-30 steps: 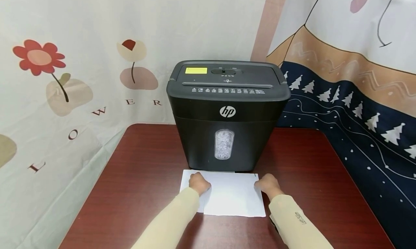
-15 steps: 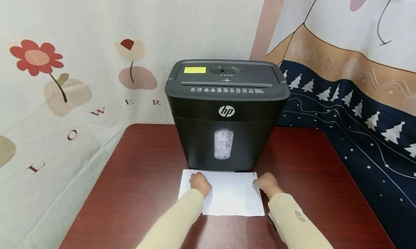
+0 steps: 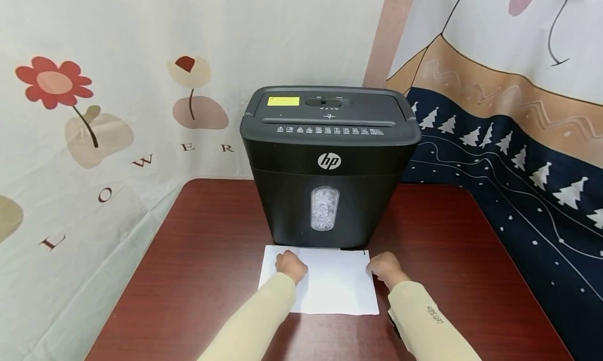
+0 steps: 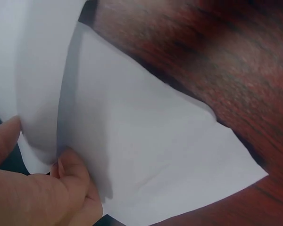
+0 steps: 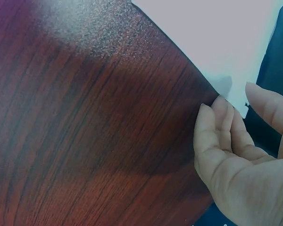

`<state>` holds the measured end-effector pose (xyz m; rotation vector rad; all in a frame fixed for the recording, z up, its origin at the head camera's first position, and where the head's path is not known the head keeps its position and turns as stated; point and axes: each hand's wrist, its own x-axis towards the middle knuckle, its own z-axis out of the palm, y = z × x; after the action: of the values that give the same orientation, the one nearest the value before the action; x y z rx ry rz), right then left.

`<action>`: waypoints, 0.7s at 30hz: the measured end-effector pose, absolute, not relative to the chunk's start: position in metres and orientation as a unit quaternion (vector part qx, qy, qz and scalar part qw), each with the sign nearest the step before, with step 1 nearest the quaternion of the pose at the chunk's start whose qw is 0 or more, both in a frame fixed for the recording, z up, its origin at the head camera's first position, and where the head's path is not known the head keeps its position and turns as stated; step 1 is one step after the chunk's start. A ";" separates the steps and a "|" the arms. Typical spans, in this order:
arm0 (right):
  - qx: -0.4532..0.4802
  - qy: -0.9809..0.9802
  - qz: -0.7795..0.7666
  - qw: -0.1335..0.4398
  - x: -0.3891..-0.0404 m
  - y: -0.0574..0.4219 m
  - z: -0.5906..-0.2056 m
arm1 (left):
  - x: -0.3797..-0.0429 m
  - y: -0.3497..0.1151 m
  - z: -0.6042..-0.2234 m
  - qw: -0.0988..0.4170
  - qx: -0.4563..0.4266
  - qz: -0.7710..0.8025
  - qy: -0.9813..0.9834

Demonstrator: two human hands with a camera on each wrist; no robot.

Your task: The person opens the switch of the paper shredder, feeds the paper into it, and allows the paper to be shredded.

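White paper lies on the table in front of a black HP shredder point(image 3: 325, 204). My left hand point(image 3: 291, 267) pinches the edge of an upper sheet point(image 4: 40, 75), which bows up at the fingers in the left wrist view. Beneath it spreads another white sheet point(image 4: 146, 117) with an uneven, torn-looking edge. At the paper's right side is my right hand point(image 3: 387, 268). In the right wrist view its fingertips point(image 5: 220, 101) touch the paper edge near a corner, the thumb point(image 5: 259, 96) apart from them beside the paper.
A reddish-brown wooden table point(image 3: 188, 277) carries everything. White shreds show through the window point(image 3: 324, 209) of the shredder. A printed cloth point(image 3: 118, 104) hangs behind the table, with a dark tree-patterned part point(image 3: 499, 157) on the right.
The paper's right edge has slid left, so the sheets overlap more closely. My left hand has shifted slightly right; my right hand has moved a little left.
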<state>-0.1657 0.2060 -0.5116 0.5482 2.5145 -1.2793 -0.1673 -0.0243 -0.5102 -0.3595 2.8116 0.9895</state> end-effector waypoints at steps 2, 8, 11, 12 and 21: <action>0.189 0.863 -0.449 0.134 -0.165 0.206 -0.511 | -0.168 -0.024 -0.511 0.073 -0.125 0.335 0.931; 0.188 0.839 -0.490 0.142 -0.162 0.206 -0.512 | -0.170 -0.026 -0.516 0.069 -0.142 0.362 0.919; 0.190 0.828 -0.508 0.143 -0.162 0.205 -0.514 | -0.169 -0.029 -0.515 0.071 -0.149 0.385 0.908; 0.189 0.825 -0.512 0.145 -0.162 0.205 -0.515 | -0.169 -0.030 -0.514 0.071 -0.148 0.392 0.905; 0.180 0.818 -0.523 0.159 -0.160 0.204 -0.519 | -0.168 -0.039 -0.515 0.075 -0.130 0.421 0.895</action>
<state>-0.1603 0.2044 -0.5193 0.5156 2.3372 -1.4956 -0.1679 -0.0392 -0.5146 -0.3899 2.6843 1.2625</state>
